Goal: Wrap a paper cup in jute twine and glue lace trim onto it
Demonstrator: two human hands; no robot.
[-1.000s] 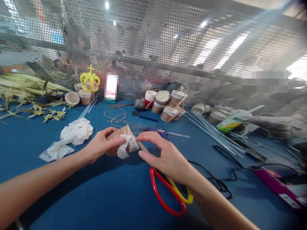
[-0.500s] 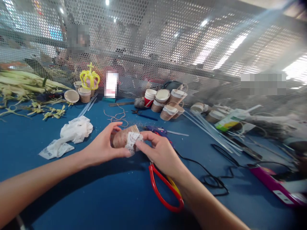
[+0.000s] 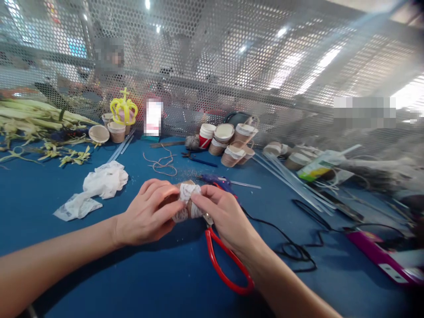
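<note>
Between my two hands is a small twine-wrapped cup (image 3: 192, 207), lying on its side, with white lace (image 3: 189, 191) around its rim end. My left hand (image 3: 154, 210) is wrapped round the cup's body and hides much of it. With thumb and fingers, my right hand (image 3: 220, 207) pinches the lace at the cup's right side. Red-handled scissors (image 3: 228, 265) lie under my right wrist, their blades mostly hidden. Just beyond my right hand rests a blue glue gun (image 3: 215, 179) with a clear glue stick in its back.
Crumpled white lace (image 3: 105, 179) lies on the left. Several wrapped cups (image 3: 232, 154) stand along the perforated metal screen (image 3: 185, 57). Clear glue sticks (image 3: 294, 185), a black cable (image 3: 298, 258) and a purple power strip (image 3: 380, 256) occupy the right. Dried husks (image 3: 39, 115) and a phone (image 3: 154, 117) are farther back.
My left hand has shifted its grip over the cup, and the cup has turned, so more lace faces me. My right hand stays at the lace with its fingers slightly moved.
</note>
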